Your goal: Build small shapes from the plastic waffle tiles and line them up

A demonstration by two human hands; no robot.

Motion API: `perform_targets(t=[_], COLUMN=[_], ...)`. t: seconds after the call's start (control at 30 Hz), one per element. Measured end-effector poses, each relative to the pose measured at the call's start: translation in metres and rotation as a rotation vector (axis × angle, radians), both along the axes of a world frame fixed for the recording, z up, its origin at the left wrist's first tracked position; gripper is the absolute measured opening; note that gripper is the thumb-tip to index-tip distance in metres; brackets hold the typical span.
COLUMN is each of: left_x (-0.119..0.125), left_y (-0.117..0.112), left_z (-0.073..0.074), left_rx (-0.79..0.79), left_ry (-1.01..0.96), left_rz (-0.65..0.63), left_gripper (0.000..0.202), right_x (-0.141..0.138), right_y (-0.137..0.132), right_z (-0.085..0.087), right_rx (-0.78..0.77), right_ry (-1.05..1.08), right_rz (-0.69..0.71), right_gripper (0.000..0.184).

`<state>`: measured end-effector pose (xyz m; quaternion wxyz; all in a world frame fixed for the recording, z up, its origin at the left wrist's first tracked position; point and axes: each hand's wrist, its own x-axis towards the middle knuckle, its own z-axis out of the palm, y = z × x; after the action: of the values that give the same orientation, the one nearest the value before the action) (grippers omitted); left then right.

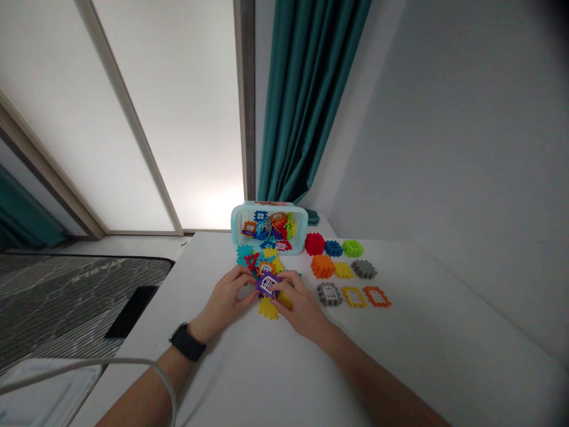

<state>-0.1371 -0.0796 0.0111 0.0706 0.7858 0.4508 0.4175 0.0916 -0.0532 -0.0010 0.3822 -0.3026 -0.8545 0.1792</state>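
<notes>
A purple toothed building tile with a white window grid [268, 284] is between my hands, over the pile of loose tiles. My left hand [227, 295], with a dark watch on its wrist, pinches the tile's left edge. On the other side, the fingers of my right hand [301, 303] grip its right edge. Yellow tiles [268, 308] show below it. Behind it lie an orange window tile [265, 268], red pieces [252, 261] and a turquoise tile [244, 254]. My fingers partly cover the pieces underneath.
A light blue bin [235, 231] of mixed tiles stands behind the pile. To the right, tiles sit in colour groups: red [315, 244], blue [333, 248], green [352, 248], orange [322, 266] and grey [364, 269]. Window tiles [354, 297] line the front row. A cable [111, 360] crosses lower left.
</notes>
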Motion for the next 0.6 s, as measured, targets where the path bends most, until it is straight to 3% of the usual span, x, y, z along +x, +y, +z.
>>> perform_targets(t=[0.23, 0.6], left_x=[-0.0037, -0.0100], left_y=[0.0028, 0.0018], left_z=[-0.0024, -0.0007], left_rx=[0.009, 0.030], left_ry=[-0.019, 0.077], left_rz=[0.041, -0.042], left_gripper=[0.010, 0.020], right_x=[0.0020, 0.0092], right_y=[0.0023, 0.0065], right_z=[0.0036, 0.0039], right_rx=[0.026, 0.062], right_ry=[-0.021, -0.134], right_rz=[0.041, 0.112], right_gripper=[0.022, 0.038])
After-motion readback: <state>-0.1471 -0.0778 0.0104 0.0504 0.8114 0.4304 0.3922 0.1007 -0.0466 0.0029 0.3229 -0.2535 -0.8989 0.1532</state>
